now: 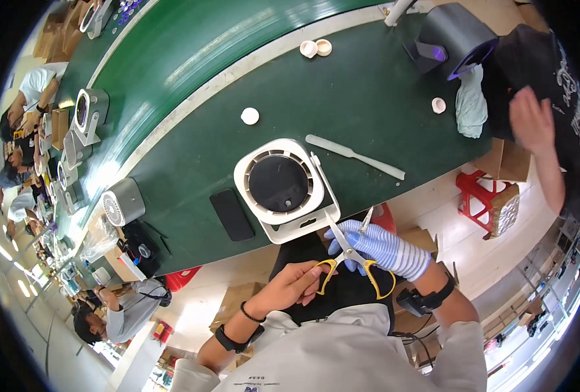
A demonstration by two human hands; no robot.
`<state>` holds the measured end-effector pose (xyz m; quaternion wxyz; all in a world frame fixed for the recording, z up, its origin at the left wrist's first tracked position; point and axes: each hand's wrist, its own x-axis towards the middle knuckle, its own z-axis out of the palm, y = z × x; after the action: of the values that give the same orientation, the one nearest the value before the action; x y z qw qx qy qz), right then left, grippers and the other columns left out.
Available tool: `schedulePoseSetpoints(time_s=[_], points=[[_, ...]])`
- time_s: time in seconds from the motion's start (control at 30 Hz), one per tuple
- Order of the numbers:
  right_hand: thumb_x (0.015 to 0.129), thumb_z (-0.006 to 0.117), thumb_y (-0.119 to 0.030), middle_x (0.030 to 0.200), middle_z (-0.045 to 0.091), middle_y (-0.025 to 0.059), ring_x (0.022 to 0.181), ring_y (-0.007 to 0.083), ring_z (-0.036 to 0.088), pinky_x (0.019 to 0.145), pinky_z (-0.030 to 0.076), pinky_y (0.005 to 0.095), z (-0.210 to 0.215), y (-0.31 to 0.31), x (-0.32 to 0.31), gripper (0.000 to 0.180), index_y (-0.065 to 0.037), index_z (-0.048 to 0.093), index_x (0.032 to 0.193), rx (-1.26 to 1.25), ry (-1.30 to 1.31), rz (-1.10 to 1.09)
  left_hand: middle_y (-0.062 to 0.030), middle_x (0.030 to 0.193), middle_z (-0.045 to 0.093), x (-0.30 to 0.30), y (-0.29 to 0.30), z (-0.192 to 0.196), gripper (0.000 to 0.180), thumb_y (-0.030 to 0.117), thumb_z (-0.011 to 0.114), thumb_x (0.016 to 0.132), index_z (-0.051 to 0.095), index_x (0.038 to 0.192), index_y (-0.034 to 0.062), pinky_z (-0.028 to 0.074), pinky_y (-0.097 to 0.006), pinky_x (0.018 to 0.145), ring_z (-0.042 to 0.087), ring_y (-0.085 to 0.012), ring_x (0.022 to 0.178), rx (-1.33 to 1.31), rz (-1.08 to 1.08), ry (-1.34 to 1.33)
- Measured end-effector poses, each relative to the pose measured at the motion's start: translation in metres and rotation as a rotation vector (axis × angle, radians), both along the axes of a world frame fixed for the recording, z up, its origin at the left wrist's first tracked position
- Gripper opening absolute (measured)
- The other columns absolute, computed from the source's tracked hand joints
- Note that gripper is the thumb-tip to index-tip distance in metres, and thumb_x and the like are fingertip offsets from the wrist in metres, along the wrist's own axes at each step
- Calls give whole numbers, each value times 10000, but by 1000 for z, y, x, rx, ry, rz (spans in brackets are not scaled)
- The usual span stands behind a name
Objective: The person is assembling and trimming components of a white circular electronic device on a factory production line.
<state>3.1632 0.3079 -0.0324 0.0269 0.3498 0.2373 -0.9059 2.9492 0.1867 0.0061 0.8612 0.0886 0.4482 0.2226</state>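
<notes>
a long green workbench [368,98] runs diagonally through a busy workshop, with a green conveyor belt [192,46] beside it and other people seated along the far left edge.

the person's left hand [290,284] is bare, its fingers curled and pinched onto one yellow loop of a pair of scissors [352,258]. the right hand [375,245] wears a striped blue-and-white glove and is closed around the scissors near the pivot, with a thin metal tool, perhaps tweezers [366,221], sticking up between its fingers. the scissors' blades point up toward the lower right corner of a white square fan housing [286,189] with a round black centre, which lies flat at the near edge of the bench just above both hands. whether the blade tip touches the housing cannot be told.

just left of the housing lies a black phone [232,214]. to its upper right rests a long white plastic strip [355,157], and a small white round cap [250,116] sits above it. further out, two pale caps [316,48] lie near the belt, a dark grey fan unit [450,39] stands at the far right, and a light cloth [471,104] hangs by it. another person's hand [531,121] is raised at the right edge. a red stool [482,196] stands below the bench.
</notes>
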Motion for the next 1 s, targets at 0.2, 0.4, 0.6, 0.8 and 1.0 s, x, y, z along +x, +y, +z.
schedulePoseSetpoints(time_s=[0.2, 0.4, 0.6, 0.8, 1.0], points=[[1053, 471, -249, 773, 621, 25, 640, 90, 559, 593, 480, 232, 5, 10, -12, 224, -61, 577, 1112, -107, -101, -81, -41, 903, 576, 8, -4, -3, 359, 179, 415, 1077, 514, 1364, -13, 443, -211, 618, 582, -97, 735, 17, 9, 93], [1049, 453, -198, 681, 607, 28, 600, 103, 581, 603, 501, 261, 11, 30, -14, 256, -11, 626, 1018, 42, -177, 88, -156, 1285, 555, -18, 29, 9, 535, 56, 678, 878, 501, 1382, 23, 468, -380, 930, 555, -299, 1132, 717, -219, 1023], [1045, 436, -184, 668, 636, 51, 625, 132, 642, 642, 534, 291, 6, 39, -21, 287, 8, 645, 1002, 69, -203, 207, -199, 1560, 298, -44, 78, -16, 757, 254, 774, 805, 447, 1469, 94, 243, -493, 1162, 260, -411, 1451, 970, -396, 1437], [1067, 406, -265, 660, 617, 40, 466, 71, 516, 460, 433, 212, 0, 38, -20, 337, -7, 620, 1028, 33, -172, 212, -220, 1630, 114, -48, 88, -37, 980, 581, 811, 692, 432, 1501, 180, 153, -571, 1163, 79, -477, 1485, 969, -575, 1465], [1063, 416, -262, 643, 603, 39, 462, 79, 523, 459, 441, 220, 5, 43, -23, 335, -3, 621, 1003, 54, -177, 236, -218, 1625, 125, -46, 86, -44, 979, 585, 815, 685, 435, 1501, 200, 172, -579, 1149, 63, -477, 1484, 980, -507, 1473]])
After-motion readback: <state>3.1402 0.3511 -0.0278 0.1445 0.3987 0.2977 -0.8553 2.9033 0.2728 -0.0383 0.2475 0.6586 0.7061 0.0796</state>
